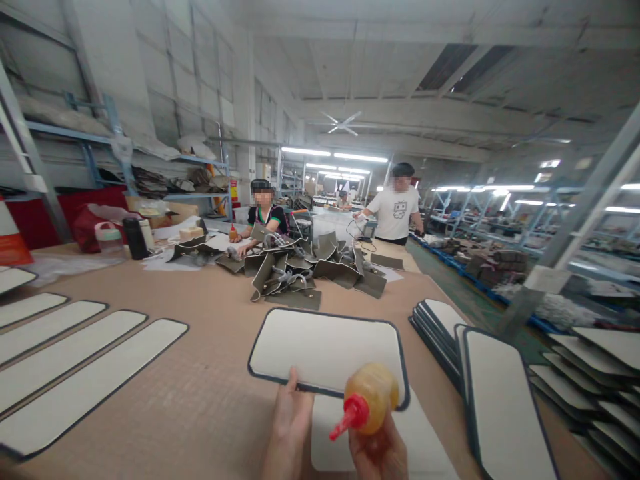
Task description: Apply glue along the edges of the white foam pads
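My left hand point(291, 413) grips the near edge of a cream panel point(325, 343) with a dark border, its thumb on top and the other fingers hidden below. The panel is a rounded rectangle. My right hand point(380, 450) is wrapped round a squeeze bottle point(373, 393) of amber liquid, its red nozzle pointing down and to the left. The bottle covers the panel's near right corner; whether this hand also touches the panel I cannot tell. Underneath, a plain pale sheet point(335, 437) lies on the brown tabletop point(200, 387).
Similar panels point(100, 387) lie in a row at left. A fanned stack point(505, 400) stands at right, with more piled panels point(590, 373) beyond. Olive pieces point(325, 263) are heaped at the far side, near a seated person point(265, 213). Another person point(397, 210) stands behind.
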Motion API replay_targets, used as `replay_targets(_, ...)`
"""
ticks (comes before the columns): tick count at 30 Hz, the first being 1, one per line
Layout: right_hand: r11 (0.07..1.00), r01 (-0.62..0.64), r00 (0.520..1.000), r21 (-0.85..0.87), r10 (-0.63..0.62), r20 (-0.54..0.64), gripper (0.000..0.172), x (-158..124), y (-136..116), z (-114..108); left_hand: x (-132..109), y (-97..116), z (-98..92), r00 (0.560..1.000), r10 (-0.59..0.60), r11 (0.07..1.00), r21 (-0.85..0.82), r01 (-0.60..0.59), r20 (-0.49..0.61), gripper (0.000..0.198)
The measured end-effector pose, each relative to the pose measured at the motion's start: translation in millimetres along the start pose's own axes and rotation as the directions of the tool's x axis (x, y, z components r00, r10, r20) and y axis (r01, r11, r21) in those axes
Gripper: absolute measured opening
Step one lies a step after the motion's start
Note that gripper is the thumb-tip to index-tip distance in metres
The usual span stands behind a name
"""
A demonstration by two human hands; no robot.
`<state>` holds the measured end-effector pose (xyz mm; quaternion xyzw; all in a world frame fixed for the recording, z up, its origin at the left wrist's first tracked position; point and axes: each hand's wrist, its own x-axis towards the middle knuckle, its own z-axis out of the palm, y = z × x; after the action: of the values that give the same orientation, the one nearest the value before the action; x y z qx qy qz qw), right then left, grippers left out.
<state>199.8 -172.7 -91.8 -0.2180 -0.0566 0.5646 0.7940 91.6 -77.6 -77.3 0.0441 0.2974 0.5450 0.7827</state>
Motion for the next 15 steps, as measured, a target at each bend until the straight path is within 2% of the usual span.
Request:
replay_targets(2, 1.0, 0.013, 1.0, -0.025, -0.013, -0.007, 0.028, 0, -8, 2, -12, -12, -12.0, 1.0, -0.016, 0.998, -0.054, 0.016, 0.0, 0.029)
replay_targets(4, 0.998, 0.018, 1.0, -0.055, -0.019, -0.02, 0.029, -1, -19, 1, -24, -20, -32.9, 0.995, -0.053, 0.999, -0.008, 0.054, 0.087, 0.023)
replay_targets(5, 0.998, 0.021, 0.999, -0.058, -0.024, -0.039, 0.029, -1, -24, 0, -31, -22, -45.0, 0.986, -0.094, 0.994, 0.066, 0.086, 0.138, 0.028)
replay_targets(7, 0.999, 0.005, 0.997, -0.051, -0.009, -0.076, 0.031, -2, -33, -2, -45, -17, -64.9, 0.964, -0.183, 0.952, 0.279, 0.125, 0.192, 0.05)
replay_targets(8, 0.999, -0.006, 0.996, -0.048, 0.002, -0.084, 0.032, -2, -36, -3, -53, -10, -69.2, 0.958, -0.193, 0.917, 0.387, 0.1, 0.21, 0.06)
replay_targets(9, 0.998, -0.023, 0.997, -0.052, 0.019, -0.081, 0.032, -3, -39, -4, -60, 0, -67.9, 0.956, -0.156, 0.882, 0.471, 0.022, 0.248, 0.066)
replay_targets(11, 0.995, -0.072, 0.996, -0.063, 0.069, -0.054, 0.033, -6, -43, -6, -69, 22, -47.0, 0.936, 0.001, 0.786, 0.578, -0.217, 0.351, 0.068)
replay_targets(12, 0.993, -0.095, 0.995, -0.063, 0.093, -0.039, 0.033, -8, -45, -8, -71, 33, -28.8, 0.915, 0.094, 0.681, 0.646, -0.347, 0.392, 0.066)
replay_targets(13, 0.991, -0.118, 0.993, -0.059, 0.117, -0.024, 0.032, -11, -46, -9, -69, 42, -7.8, 0.877, 0.177, 0.535, 0.704, -0.466, 0.446, 0.062)
replay_targets(15, 0.986, -0.157, 0.987, -0.049, 0.158, 0.01, 0.031, -19, -47, -13, -58, 51, 34.5, 0.764, 0.289, 0.234, 0.731, -0.641, 0.577, 0.057)
